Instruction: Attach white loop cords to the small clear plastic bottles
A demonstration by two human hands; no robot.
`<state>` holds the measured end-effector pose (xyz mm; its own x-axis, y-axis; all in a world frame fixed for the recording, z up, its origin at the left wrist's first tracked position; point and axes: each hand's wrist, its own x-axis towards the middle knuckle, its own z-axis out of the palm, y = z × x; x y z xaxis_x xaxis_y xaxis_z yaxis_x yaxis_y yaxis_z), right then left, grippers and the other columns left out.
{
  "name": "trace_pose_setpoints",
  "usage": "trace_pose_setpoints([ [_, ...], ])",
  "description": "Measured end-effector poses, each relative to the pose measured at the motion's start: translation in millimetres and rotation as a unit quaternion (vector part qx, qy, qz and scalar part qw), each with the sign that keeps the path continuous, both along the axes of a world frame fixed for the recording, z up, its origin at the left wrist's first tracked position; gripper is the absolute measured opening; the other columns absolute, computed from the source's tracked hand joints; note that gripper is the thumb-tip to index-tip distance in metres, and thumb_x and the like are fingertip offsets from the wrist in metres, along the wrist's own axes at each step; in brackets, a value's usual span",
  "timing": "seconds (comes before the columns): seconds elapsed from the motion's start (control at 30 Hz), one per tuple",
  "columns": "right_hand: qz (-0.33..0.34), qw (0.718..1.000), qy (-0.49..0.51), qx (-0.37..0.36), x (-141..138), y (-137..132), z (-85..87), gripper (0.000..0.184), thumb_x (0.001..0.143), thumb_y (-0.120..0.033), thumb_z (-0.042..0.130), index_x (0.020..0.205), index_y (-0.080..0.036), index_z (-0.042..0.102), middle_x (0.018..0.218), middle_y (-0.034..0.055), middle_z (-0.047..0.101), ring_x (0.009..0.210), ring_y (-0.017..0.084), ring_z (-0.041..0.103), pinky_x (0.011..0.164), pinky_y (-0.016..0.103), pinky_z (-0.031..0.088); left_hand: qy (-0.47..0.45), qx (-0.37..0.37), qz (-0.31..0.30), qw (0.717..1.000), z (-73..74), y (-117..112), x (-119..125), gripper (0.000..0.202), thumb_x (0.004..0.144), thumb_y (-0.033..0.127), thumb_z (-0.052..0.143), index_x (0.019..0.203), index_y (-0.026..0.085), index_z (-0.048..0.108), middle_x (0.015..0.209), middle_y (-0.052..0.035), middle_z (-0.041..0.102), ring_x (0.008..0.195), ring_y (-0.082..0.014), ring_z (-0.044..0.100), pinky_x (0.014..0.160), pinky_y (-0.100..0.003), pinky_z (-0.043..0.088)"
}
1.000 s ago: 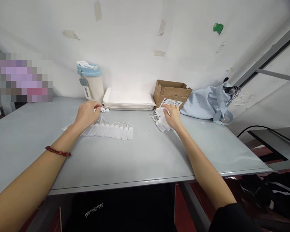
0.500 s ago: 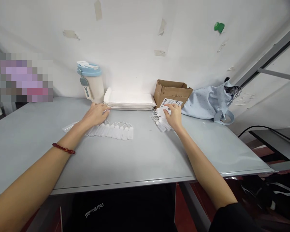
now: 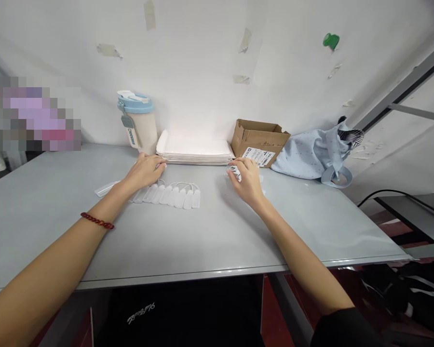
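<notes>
My left hand (image 3: 144, 171) is by the left front corner of a stack of white paper sheets (image 3: 198, 152). Its fingers are curled toward the thumb; a small white bit shows at their tips, too small to name. Below it lies a row of translucent white tags (image 3: 169, 195) joined by looped strings, partly hidden by the wrist. My right hand (image 3: 248, 180) is over a bunch of similar tags (image 3: 236, 171) in front of the box, thumb and forefinger apart. It covers most of that bunch.
Behind the hands stand a cream tumbler (image 3: 144, 127) with a blue lid and an open cardboard box (image 3: 258, 137) with a label. A light blue cloth bag (image 3: 304, 152) lies to the right. All rest on a grey table (image 3: 188, 246) against a white wall.
My right hand has moved left and slightly toward me, now covering most of the tag bunch. My left hand stays nearly in place, and the view has shifted slightly.
</notes>
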<state>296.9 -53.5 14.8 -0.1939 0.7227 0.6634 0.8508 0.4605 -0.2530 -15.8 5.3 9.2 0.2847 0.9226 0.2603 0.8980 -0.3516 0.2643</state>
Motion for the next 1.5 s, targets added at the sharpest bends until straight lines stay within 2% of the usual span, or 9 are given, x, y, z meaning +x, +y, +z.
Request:
trace_pose_setpoints([
  [0.2, 0.090, 0.991, -0.045, -0.091, -19, -21, 3.1, 0.024, 0.091, -0.029, 0.049, 0.110, -0.019, 0.060, 0.110, 0.0124, 0.061, 0.104, 0.028, 0.052, 0.088, 0.044, 0.042, -0.046, 0.002, 0.022, 0.999, 15.3, -15, 13, 0.042, 0.084, 0.034, 0.038, 0.108, 0.015, 0.068, 0.120, -0.0087, 0.067, 0.098, -0.0267, 0.059, 0.093, -0.037, 0.040],
  [0.27, 0.121, 0.985, -0.047, -0.116, -24, -27, 3.3, 0.026, 0.092, -0.034, 0.049, 0.111, -0.019, 0.059, 0.110, 0.0125, 0.061, 0.104, 0.028, 0.053, 0.089, 0.044, 0.042, -0.082, 0.012, 0.050, 0.995, 21.8, -21, 18, 0.041, 0.084, 0.034, 0.041, 0.106, 0.016, 0.069, 0.115, -0.0091, 0.068, 0.091, -0.0258, 0.061, 0.090, -0.036, 0.042],
  [0.4, 0.166, 0.973, -0.048, -0.153, -37, -36, 1.0, 0.037, 0.090, -0.045, 0.053, 0.117, -0.019, 0.056, 0.114, 0.0126, 0.060, 0.107, 0.028, 0.052, 0.091, 0.044, 0.042, -0.120, 0.034, 0.060, 0.990, 32.5, -35, 30, 0.037, 0.083, 0.036, 0.044, 0.103, 0.018, 0.070, 0.108, -0.0080, 0.070, 0.085, -0.0237, 0.063, 0.085, -0.034, 0.045],
  [0.57, 0.189, 0.960, -0.063, -0.197, -54, -41, -5.7, 0.062, 0.082, -0.059, 0.057, 0.125, -0.015, 0.050, 0.119, 0.0157, 0.056, 0.110, 0.030, 0.050, 0.091, 0.046, 0.042, -0.158, 0.037, 0.046, 0.986, 39.1, -50, 45, 0.035, 0.084, 0.036, 0.045, 0.099, 0.019, 0.071, 0.105, -0.0072, 0.071, 0.083, -0.0230, 0.063, 0.084, -0.034, 0.047],
  [0.77, 0.170, 0.953, -0.079, -0.239, -59, -38, -13.0, 0.086, 0.070, -0.068, 0.064, 0.131, -0.009, 0.046, 0.118, 0.0178, 0.051, 0.109, 0.032, 0.046, 0.093, 0.049, 0.042, -0.178, 0.026, -0.009, 0.984, 35.1, -59, 59, 0.031, 0.084, 0.033, 0.046, 0.092, 0.016, 0.071, 0.105, -0.0081, 0.072, 0.088, -0.0233, 0.065, 0.083, -0.034, 0.049],
  [1.07, 0.165, 0.949, -0.071, -0.258, -59, -36, -15.5, 0.062, 0.076, -0.055, 0.066, 0.120, -0.012, 0.053, 0.113, 0.0148, 0.052, 0.105, 0.029, 0.048, 0.091, 0.048, 0.042, -0.238, -0.023, -0.036, 0.970, 30.1, -68, 71, 0.023, 0.081, 0.029, 0.051, 0.084, 0.020, 0.072, 0.096, -0.0039, 0.074, 0.092, -0.0224, 0.065, 0.081, -0.030, 0.050],
  [1.23, 0.189, 0.957, -0.014, -0.218, -55, -35, -13.5, 0.055, 0.074, -0.044, 0.072, 0.118, -0.017, 0.052, 0.112, 0.0120, 0.053, 0.105, 0.028, 0.050, 0.092, 0.045, 0.043, -0.302, -0.077, -0.014, 0.950, 35.3, -70, 71, 0.021, 0.076, 0.033, 0.058, 0.081, 0.019, 0.073, 0.091, -0.0042, 0.075, 0.085, -0.0229, 0.068, 0.082, -0.032, 0.051],
  [1.37, 0.207, 0.960, 0.045, -0.183, -50, -35, -9.8, 0.052, 0.074, -0.033, 0.070, 0.119, -0.018, 0.048, 0.110, 0.0111, 0.055, 0.104, 0.025, 0.052, 0.091, 0.043, 0.045, -0.352, -0.135, 0.000, 0.926, 38.7, -73, 71, 0.021, 0.071, 0.035, 0.065, 0.081, 0.018, 0.074, 0.081, -0.0042, 0.074, 0.079, -0.0233, 0.068, 0.077, -0.033, 0.052],
  [1.5, 0.206, 0.955, 0.095, -0.188, -49, -35, -7.8, 0.055, 0.072, -0.026, 0.066, 0.121, -0.018, 0.043, 0.115, 0.0114, 0.057, 0.097, 0.022, 0.057, 0.085, 0.039, 0.047, -0.435, -0.183, 0.009, 0.881, 37.7, -75, 72, 0.024, 0.067, 0.037, 0.072, 0.081, 0.018, 0.075, 0.079, -0.0050, 0.074, 0.079, -0.0231, 0.068, 0.074, -0.032, 0.052],
])
